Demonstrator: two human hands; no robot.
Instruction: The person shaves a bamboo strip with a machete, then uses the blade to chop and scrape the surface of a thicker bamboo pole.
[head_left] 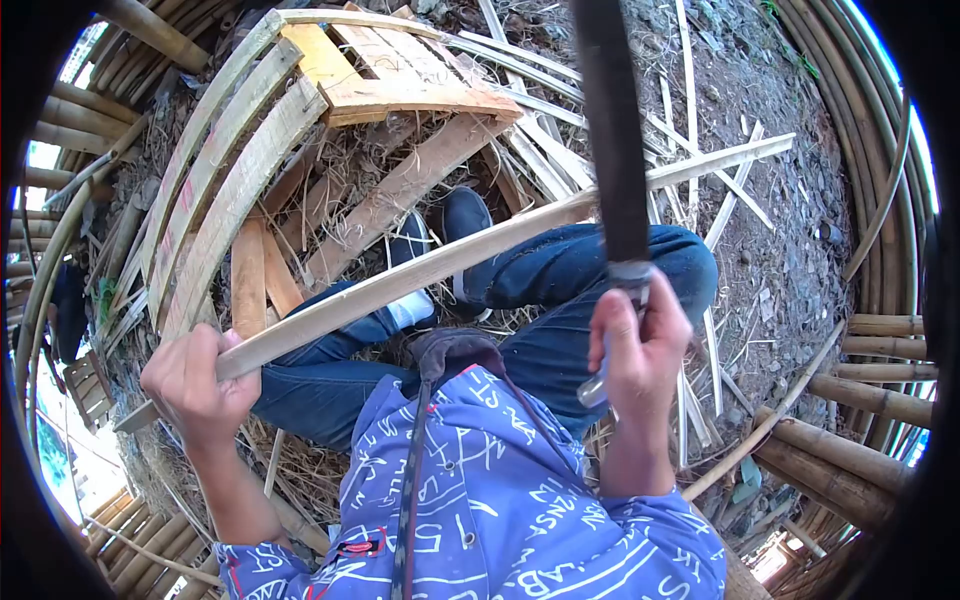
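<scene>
A long pale bamboo strip (420, 268) runs slantwise across my lap, from the lower left to the upper right. My left hand (200, 385) is closed around its lower left end, with a short piece sticking out past the fist. In my right hand (640, 340) is the handle of a machete (615, 130), its dark broad blade pointing up and away from me. The blade crosses over the strip in this view, near the strip's right half. Below the right fist the metal butt of the handle shows.
A slatted wooden crate (400, 100) stands in front of my feet. Split strips (545, 150) and thin shavings litter the soil around it. Bamboo poles (870, 400) are stacked at the right, with more poles (90, 115) at the left. My crossed legs (590, 270) lie beneath the strip.
</scene>
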